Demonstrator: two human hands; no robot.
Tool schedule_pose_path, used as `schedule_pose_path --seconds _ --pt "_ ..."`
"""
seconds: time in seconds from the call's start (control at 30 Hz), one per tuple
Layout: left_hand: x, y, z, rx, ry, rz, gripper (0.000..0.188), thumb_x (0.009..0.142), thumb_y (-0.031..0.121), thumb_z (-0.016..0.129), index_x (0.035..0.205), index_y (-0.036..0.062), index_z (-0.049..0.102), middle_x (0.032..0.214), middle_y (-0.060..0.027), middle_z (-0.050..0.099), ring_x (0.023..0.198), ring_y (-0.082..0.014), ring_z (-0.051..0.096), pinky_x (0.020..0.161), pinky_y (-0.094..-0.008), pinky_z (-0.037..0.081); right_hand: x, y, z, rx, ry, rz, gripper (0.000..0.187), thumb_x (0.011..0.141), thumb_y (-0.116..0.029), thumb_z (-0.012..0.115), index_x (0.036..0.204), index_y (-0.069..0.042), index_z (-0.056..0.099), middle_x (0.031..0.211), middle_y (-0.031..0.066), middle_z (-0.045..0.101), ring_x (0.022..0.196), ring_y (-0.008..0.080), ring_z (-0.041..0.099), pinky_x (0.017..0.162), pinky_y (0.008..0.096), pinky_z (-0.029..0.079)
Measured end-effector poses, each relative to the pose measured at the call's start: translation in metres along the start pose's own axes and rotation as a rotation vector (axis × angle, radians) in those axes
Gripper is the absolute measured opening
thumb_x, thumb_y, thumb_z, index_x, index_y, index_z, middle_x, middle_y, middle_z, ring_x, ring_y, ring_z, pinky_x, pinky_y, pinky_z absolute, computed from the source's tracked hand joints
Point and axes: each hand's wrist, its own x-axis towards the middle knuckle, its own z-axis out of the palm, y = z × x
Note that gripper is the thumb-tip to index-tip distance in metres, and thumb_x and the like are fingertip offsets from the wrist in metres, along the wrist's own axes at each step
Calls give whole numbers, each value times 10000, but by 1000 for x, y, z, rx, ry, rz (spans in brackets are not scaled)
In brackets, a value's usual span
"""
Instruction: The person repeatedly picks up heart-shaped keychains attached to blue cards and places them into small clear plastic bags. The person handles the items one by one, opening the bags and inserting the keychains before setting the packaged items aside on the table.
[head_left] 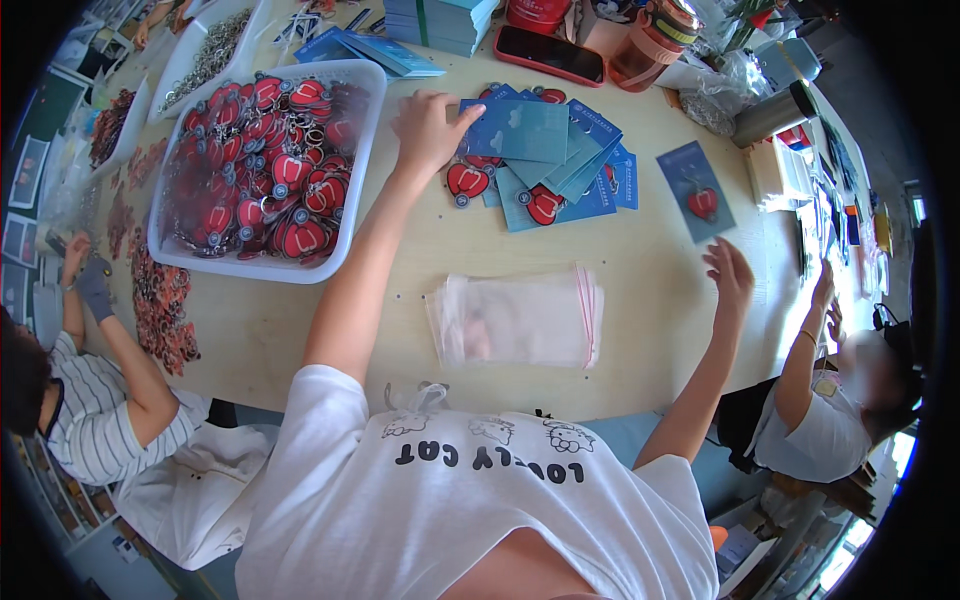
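My left hand (430, 135) is at the left edge of a blue card (515, 130), its thumb over the card's edge and its fingers bent. This card overlaps a fanned stack of blue cards (597, 135). Red keychains (467, 180) lie beside and among the stack. My right hand (732, 272) is on the right with fingers apart and nothing in them. Just beyond its fingertips is a blue card with a red keychain (697, 192), slightly blurred. Clear resealable plastic bags (515, 320) lie in a flat pile in front of me, between my forearms.
A white plastic bin (365, 180) full of red keychains stands left of my forearm. Farther left are loose red pieces (160, 310) and a tray of metal rings (215, 50). A phone (550, 55), a bottle (655, 45) and a steel tumbler (775, 115) stand behind. People work on both sides.
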Motion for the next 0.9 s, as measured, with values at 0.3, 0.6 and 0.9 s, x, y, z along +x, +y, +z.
schedule_pose_path --seconds 0.3,0.6,0.9 --pt "5 27 -17 -1043 -53 -116 241 830 167 684 952 13 544 772 -71 611 690 -178 595 627 -300 470 -28 -53 48 -649 124 -474 234 860 -117 633 1079 -38 612 932 88 649 806 189 617 710 323 477" --pt "-106 85 -151 -922 -592 183 229 847 105 665 1032 43 545 846 -58 613 750 -95 584 692 -259 471 -79 -209 164 -186 -511 -1050 152 748 35 684 891 -11 670 848 77 654 758 200 614 716 312 480" --pt "-162 50 -206 -1635 -1110 -348 286 786 79 740 947 56 505 974 -51 603 950 -111 562 834 -267 449 -91 -195 377 -234 -1170 -1468 160 766 -68 687 923 -42 668 896 102 644 819 275 622 738 366 501"
